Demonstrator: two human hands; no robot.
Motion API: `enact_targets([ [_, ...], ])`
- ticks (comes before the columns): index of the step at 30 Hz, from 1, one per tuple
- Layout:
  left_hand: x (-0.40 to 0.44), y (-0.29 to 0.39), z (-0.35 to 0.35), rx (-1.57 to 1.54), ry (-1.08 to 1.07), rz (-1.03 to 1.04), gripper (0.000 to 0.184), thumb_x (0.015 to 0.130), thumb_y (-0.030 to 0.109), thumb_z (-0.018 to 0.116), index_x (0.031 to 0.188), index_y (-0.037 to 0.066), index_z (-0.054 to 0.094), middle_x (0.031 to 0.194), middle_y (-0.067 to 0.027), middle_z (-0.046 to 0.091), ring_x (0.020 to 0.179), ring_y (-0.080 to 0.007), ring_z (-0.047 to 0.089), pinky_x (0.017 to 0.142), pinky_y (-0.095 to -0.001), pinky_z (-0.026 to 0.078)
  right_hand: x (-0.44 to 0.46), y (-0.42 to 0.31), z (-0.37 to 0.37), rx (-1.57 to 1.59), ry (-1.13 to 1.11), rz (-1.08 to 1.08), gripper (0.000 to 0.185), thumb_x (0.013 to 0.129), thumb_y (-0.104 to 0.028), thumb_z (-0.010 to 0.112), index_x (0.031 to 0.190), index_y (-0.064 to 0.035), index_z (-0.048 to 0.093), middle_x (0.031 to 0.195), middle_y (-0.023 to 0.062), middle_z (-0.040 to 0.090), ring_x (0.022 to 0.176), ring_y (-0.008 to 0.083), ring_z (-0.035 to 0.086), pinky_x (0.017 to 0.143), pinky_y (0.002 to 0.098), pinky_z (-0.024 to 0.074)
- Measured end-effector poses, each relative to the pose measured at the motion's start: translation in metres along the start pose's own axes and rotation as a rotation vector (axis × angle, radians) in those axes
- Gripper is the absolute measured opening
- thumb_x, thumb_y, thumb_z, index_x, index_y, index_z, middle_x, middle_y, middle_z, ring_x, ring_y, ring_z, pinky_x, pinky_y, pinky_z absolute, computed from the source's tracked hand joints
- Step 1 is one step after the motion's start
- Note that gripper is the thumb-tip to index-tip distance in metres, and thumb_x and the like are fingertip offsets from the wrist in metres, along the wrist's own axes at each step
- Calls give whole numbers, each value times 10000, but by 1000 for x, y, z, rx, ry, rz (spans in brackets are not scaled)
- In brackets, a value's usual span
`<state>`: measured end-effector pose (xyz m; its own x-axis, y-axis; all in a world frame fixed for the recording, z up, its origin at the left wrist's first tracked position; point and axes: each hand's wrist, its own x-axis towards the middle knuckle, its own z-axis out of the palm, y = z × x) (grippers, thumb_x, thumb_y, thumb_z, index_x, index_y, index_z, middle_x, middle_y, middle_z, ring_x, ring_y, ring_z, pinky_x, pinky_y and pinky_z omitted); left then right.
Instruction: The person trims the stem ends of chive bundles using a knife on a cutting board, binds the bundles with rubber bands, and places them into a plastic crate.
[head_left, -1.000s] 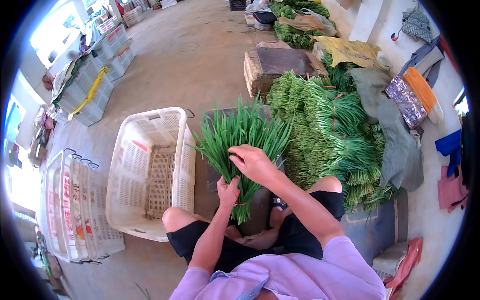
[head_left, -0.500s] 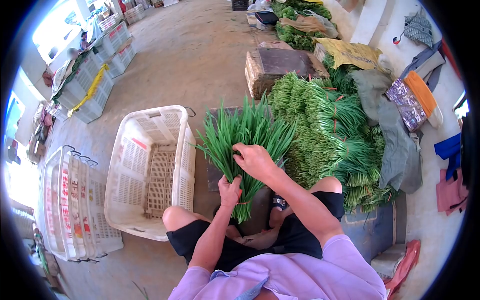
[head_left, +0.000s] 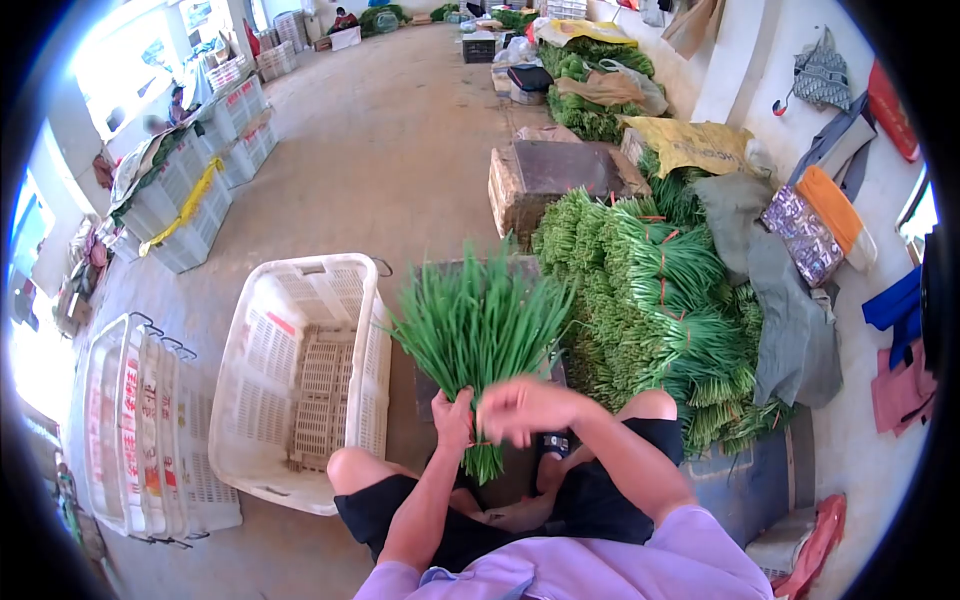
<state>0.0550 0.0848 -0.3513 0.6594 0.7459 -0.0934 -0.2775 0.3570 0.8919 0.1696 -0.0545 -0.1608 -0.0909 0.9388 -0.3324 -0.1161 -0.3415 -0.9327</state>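
Observation:
A bunch of long, flat-leaved green chives (head_left: 478, 325) fans out in front of me, leaf tips pointing away and cut ends toward my lap. My left hand (head_left: 453, 418) is wrapped round the lower stalks. Just right of those stalks is my right hand (head_left: 530, 410), smeared by motion, its fingers too blurred to read. A thin red tie shows around the stems near the left hand. Under the leaves a dark board or low surface is partly hidden.
A white plastic crate (head_left: 375, 400) stands open at my left, beside stacked crates (head_left: 150, 430). To the right lies a large pile of tied green bundles (head_left: 630, 310), partly under grey cloth (head_left: 790, 310). A brown box (head_left: 560, 175) sits beyond. People are far back on the left.
My right hand has moved from among the leaves down toward the stalks. The left hand keeps its hold on the bunch. The view has tilted up slightly.

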Motion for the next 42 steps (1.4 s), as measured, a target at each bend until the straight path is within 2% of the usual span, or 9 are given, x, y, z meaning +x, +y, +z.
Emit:
enact_targets([
  [2,5,3,0,-150,81,-58,141,908,30,630,1022,-6,704,918,-3,698,785,-91,621,736,-263,492,-19,9,8,-258,-332,213,454,899,-235,747,1295,-52,623,1164,131,687,706,127,690,598,266,549],
  [6,6,34,9,-259,243,-215,288,872,59,608,1147,-14,651,1041,-81,697,850,-196,666,782,-355,549,-10,78,-46,-337,227,457,568,865,-315,781,1337,-48,608,1157,166,694,736,192,709,635,333,565],
  [8,18,17,-11,-290,165,-334,399,875,109,573,1255,-13,591,1133,-130,677,955,-275,683,875,-422,568,-8,92,-63,-699,401,380,729,833,-407,802,1385,-2,553,1196,206,672,909,291,715,821,388,568],
  [15,11,40,9,-562,-38,-518,523,937,241,443,1402,7,484,1312,-194,624,1144,-371,652,1022,-516,520,31,108,-16,-180,513,-159,981,820,-446,813,1503,59,323,1433,212,505,1314,265,499,1124,373,375],
  [23,7,44,11,-434,-117,-353,505,922,145,710,1369,9,518,1240,-119,657,1093,-264,670,930,-444,573,37,102,-3,-131,632,-134,944,793,-379,848,1481,52,367,1357,173,580,1241,248,564,1085,367,418],
  [33,3,42,13,-396,-9,-258,344,918,48,662,1246,-34,601,1159,-136,691,976,-254,706,870,-419,599,30,98,-13,-155,671,-87,867,803,-368,832,1456,29,422,1298,183,625,1200,263,600,1057,369,444],
  [38,4,35,10,-326,31,-175,309,935,36,651,1233,-37,612,1167,-107,691,976,-209,690,885,-362,570,3,45,-15,-664,417,404,479,841,-416,735,1105,-18,696,990,230,721,907,321,710,834,398,543],
  [40,2,36,13,-285,43,-188,286,946,26,631,1226,-29,617,1149,-99,693,966,-191,682,876,-340,560,14,16,8,-593,487,294,270,871,-285,706,937,-24,715,870,187,714,808,327,699,744,428,534],
  [42,3,36,11,-296,21,-196,259,961,23,604,1216,-20,618,1118,-88,692,962,-176,676,857,-331,558,37,22,13,-696,697,-331,175,900,-148,647,973,5,696,886,189,702,836,367,679,747,433,536],
])
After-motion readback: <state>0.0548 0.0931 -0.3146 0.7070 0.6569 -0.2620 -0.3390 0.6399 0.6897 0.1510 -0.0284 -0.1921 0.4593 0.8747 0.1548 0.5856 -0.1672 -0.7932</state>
